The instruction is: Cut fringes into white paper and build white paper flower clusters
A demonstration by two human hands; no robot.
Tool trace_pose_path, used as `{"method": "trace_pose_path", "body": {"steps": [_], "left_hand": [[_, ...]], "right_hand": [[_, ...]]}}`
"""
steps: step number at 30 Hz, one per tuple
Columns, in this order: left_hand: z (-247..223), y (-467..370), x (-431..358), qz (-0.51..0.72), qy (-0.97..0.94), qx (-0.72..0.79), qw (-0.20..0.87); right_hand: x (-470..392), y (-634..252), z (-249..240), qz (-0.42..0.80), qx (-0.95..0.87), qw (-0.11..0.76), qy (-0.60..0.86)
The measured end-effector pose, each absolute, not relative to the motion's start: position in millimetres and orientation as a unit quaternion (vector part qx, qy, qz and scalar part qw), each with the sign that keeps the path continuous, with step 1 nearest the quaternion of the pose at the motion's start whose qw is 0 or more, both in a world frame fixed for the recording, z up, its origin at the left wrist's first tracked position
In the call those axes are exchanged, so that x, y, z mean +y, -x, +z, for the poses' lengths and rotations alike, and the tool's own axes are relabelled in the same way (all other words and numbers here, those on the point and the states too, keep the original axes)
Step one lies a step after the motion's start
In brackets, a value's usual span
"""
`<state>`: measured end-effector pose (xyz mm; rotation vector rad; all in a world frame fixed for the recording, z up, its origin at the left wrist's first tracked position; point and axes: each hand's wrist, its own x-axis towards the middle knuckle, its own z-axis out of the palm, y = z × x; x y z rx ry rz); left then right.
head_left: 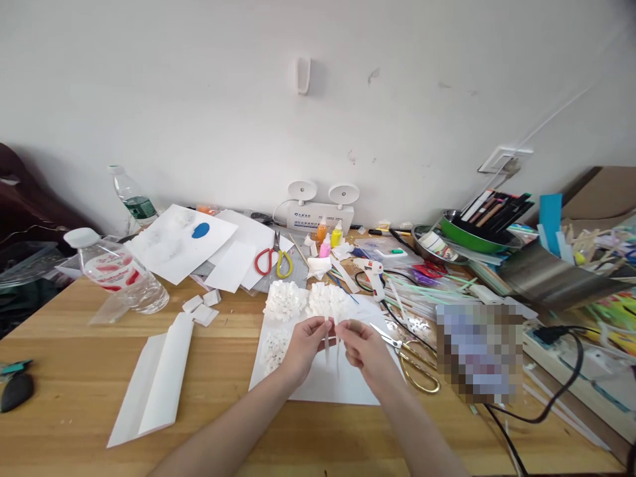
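My left hand (304, 346) and my right hand (365, 346) meet over a white paper sheet (328, 384) on the wooden table. Between their fingertips they pinch thin white paper strips (332, 338) that hang down. Just beyond the hands lie two white crumpled paper flowers (284, 299), side by side with the second flower (325, 299). Small white scraps (274, 348) lie on the sheet by my left wrist. Gold-handled scissors (415, 363) rest right of my right hand.
A folded white paper (154, 384) lies at left, a plastic water bottle (119, 271) on its side behind it. Red-and-yellow scissors (271, 260), a white glue gun (375, 275), small glue bottles (328, 237), a green bowl of pens (477, 232) and black cables (541, 404) crowd the back and right.
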<state>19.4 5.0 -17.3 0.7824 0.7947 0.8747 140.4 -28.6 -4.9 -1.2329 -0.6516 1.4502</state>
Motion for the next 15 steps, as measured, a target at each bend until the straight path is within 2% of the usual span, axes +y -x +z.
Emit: {"method": "trace_pose_path", "body": {"steps": [15], "left_hand": [[-17.7, -16.9, 7.2, 0.371, -0.281, 0.360, 0.808]], "right_hand": [[-32.4, -128.3, -18.0, 0.585, -0.285, 0.542, 0.532]]}}
